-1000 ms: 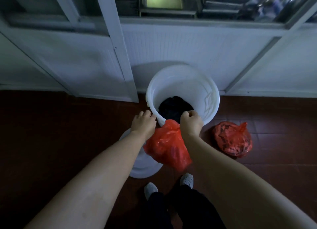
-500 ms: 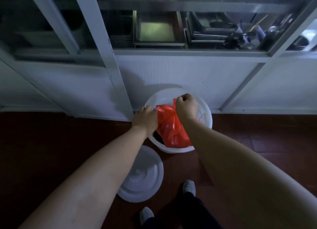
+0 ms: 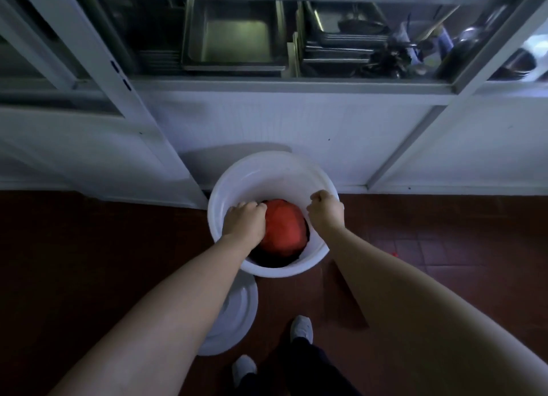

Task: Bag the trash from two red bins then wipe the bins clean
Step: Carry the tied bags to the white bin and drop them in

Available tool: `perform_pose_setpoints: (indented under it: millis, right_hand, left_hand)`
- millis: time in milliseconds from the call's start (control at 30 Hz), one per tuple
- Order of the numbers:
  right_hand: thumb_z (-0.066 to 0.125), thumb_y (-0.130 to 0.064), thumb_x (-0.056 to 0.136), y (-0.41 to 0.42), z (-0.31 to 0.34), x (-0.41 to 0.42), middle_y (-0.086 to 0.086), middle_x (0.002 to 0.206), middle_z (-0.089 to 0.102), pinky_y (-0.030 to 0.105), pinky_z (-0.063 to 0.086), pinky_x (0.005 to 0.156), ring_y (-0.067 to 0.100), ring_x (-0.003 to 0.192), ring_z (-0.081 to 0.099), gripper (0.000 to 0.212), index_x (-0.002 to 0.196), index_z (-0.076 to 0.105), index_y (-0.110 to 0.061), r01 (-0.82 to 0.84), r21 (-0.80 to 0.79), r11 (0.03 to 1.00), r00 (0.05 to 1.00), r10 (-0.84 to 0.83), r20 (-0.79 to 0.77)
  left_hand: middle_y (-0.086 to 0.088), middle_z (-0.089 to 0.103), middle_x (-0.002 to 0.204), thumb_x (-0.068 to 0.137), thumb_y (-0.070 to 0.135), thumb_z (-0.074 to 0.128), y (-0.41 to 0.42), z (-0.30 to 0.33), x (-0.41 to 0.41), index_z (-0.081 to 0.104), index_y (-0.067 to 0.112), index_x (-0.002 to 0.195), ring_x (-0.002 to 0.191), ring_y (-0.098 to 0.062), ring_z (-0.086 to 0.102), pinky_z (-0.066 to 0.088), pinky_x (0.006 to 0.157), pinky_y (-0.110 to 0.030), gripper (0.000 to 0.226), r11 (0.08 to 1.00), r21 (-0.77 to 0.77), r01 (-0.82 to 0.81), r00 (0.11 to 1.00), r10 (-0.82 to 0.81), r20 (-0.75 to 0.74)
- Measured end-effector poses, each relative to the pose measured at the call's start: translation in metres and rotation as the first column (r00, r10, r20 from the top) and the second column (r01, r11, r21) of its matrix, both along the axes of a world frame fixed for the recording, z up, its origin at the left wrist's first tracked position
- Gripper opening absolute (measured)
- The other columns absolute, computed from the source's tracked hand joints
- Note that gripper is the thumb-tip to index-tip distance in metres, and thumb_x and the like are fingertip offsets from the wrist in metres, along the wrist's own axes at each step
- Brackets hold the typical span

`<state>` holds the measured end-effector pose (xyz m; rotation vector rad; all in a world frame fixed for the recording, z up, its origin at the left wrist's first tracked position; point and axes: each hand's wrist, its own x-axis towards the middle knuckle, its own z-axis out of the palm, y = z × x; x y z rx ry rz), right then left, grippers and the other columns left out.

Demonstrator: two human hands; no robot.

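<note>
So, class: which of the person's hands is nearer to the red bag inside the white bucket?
Left. The left hand is down in the white bucket, against the red bag. The right hand is at the bucket's right rim, apart from the bag.

White lid (image 3: 234, 315) partly behind left forearm; shelf utensils (image 3: 394, 54) blurred.

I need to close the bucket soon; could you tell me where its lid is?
The lid lies flat on the floor just before the bucket, under the left forearm.

Dim light; dark red tiled floor (image 3: 89, 262), white cabinet (image 3: 296, 123), steel trays (image 3: 234, 37) behind its glass.
</note>
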<state>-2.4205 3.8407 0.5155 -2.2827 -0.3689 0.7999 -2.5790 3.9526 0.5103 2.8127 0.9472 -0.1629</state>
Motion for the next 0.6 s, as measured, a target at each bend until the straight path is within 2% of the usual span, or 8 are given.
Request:
perform_pose_setpoints:
  millis: [67, 133, 233, 333, 467, 600]
  right_hand:
    - [0.040, -0.008, 0.095, -0.022, -0.007, 0.009, 0.018, 0.106, 0.068, 0.048, 0.054, 0.091, 0.036, 0.101, 0.065, 0.029, 0.111, 0.064, -0.005, 0.037, -0.026, 0.999, 0.999, -0.038, -0.034]
    - [0.036, -0.008, 0.090, -0.047, -0.012, 0.012, 0.020, 0.101, 0.068, 0.051, 0.055, 0.087, 0.039, 0.097, 0.065, 0.029, 0.097, 0.064, -0.005, 0.084, -0.037, 0.996, 0.996, -0.085, -0.039]
    - [0.039, -0.014, 0.088, -0.094, -0.023, 0.011, 0.012, 0.089, 0.069, 0.040, 0.052, 0.076, 0.034, 0.088, 0.064, 0.023, 0.081, 0.061, -0.009, 0.113, -0.080, 0.990, 0.994, -0.112, 0.019]
    - [0.047, -0.021, 0.091, -0.149, -0.040, 0.013, 0.009, 0.088, 0.069, 0.030, 0.039, 0.070, 0.031, 0.086, 0.062, 0.020, 0.084, 0.064, -0.013, 0.156, -0.170, 0.973, 0.987, -0.145, 0.074]
    - [0.049, -0.022, 0.091, -0.216, -0.058, 0.021, 0.012, 0.089, 0.070, 0.030, 0.037, 0.069, 0.031, 0.083, 0.061, 0.017, 0.077, 0.058, -0.018, 0.212, -0.259, 0.942, 0.977, -0.202, 0.065]
    - [0.051, -0.021, 0.090, -0.264, -0.073, 0.037, 0.003, 0.075, 0.061, 0.029, 0.038, 0.068, 0.024, 0.075, 0.055, 0.018, 0.073, 0.055, -0.017, 0.295, -0.277, 0.915, 0.955, -0.290, 0.059]
  left_hand:
    - [-0.005, 0.067, 0.096, 0.096, 0.014, 0.043, -0.012, -0.007, 0.013, 0.061, 0.016, 0.102, 0.093, -0.030, 0.061, 0.043, 0.077, -0.039, 0.019, 0.999, 0.002, 0.043, 0.999, -0.043, -0.002]
    - [-0.006, 0.068, 0.094, 0.099, 0.019, 0.042, -0.026, -0.018, 0.023, 0.061, 0.017, 0.106, 0.090, -0.030, 0.062, 0.042, 0.074, -0.037, 0.021, 0.995, 0.006, 0.099, 0.995, -0.099, -0.007]
    - [-0.006, 0.069, 0.096, 0.100, 0.021, 0.039, -0.049, -0.035, 0.034, 0.060, 0.019, 0.114, 0.091, -0.029, 0.062, 0.040, 0.077, -0.036, 0.025, 0.984, -0.030, 0.178, 0.983, -0.179, -0.048]
    - [-0.005, 0.069, 0.100, 0.098, 0.018, 0.037, -0.081, -0.049, 0.054, 0.059, 0.023, 0.115, 0.096, -0.029, 0.062, 0.041, 0.080, -0.037, 0.028, 0.972, -0.054, 0.229, 0.969, -0.233, -0.078]
    - [-0.006, 0.069, 0.102, 0.090, 0.014, 0.045, -0.138, -0.061, 0.077, 0.058, 0.025, 0.118, 0.099, -0.028, 0.063, 0.044, 0.083, -0.038, 0.033, 0.935, -0.080, 0.345, 0.927, -0.353, -0.127]
    - [-0.004, 0.068, 0.101, 0.090, 0.012, 0.042, -0.181, -0.079, 0.109, 0.057, 0.028, 0.119, 0.098, -0.027, 0.063, 0.044, 0.081, -0.038, 0.036, 0.910, -0.093, 0.405, 0.901, -0.414, -0.126]
